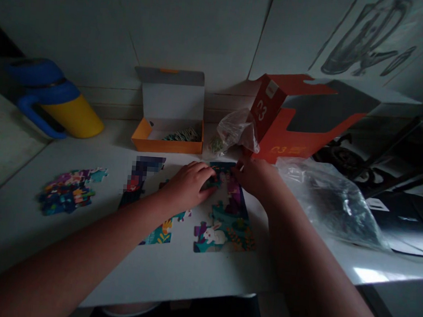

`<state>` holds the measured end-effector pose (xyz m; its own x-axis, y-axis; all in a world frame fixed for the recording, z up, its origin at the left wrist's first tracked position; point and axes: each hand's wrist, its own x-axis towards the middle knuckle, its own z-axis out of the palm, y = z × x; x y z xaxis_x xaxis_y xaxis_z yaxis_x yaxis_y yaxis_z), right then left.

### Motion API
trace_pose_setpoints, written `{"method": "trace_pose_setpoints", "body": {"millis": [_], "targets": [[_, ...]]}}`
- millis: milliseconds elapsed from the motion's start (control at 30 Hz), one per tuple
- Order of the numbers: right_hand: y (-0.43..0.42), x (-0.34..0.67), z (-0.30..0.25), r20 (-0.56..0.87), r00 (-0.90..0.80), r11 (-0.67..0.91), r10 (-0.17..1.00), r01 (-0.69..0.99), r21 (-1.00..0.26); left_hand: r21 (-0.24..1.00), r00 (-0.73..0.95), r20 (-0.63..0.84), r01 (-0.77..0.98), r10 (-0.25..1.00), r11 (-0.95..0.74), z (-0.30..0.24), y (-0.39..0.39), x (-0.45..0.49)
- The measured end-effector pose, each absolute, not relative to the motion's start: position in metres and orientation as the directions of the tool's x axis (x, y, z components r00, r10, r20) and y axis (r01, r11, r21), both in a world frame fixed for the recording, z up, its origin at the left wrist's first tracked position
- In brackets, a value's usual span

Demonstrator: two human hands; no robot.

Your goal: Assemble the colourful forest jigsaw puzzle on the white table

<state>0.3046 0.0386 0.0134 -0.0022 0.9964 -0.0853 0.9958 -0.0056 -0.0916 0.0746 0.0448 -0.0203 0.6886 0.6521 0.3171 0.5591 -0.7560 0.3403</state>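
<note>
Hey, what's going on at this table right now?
Someone is handling a jigsaw section showing a white rabbit. The left hand is at its left edge and the right hand at its upper right corner. Another section, also unfinished, lies to its left, with a pile of loose pieces farther left.

We've got v. dim light, w/ glare on tabletop (373, 275), far R. We see wide-angle edge stretch; L puzzle (164, 233) partly pixelated.
</note>
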Motion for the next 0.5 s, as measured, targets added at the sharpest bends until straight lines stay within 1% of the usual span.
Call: {"method": "trace_pose_setpoints", "body": {"millis": [100,233,500], "targets": [[0.038,0.304,0.014,-0.082,0.009,-0.016,0.997,0.996,-0.09,0.383,0.673,0.31,0.558,0.671,-0.736,-0.021,0.045,0.07],[0.037,0.303,0.016,-0.093,0.013,-0.021,0.996,0.995,-0.093,0.42,0.694,0.312,0.512,0.649,-0.75,-0.022,0.048,0.067],[0.036,0.304,0.015,-0.09,-0.005,-0.006,0.996,0.992,-0.123,0.422,0.683,0.31,0.525,0.662,-0.739,-0.022,0.052,0.062]]}}
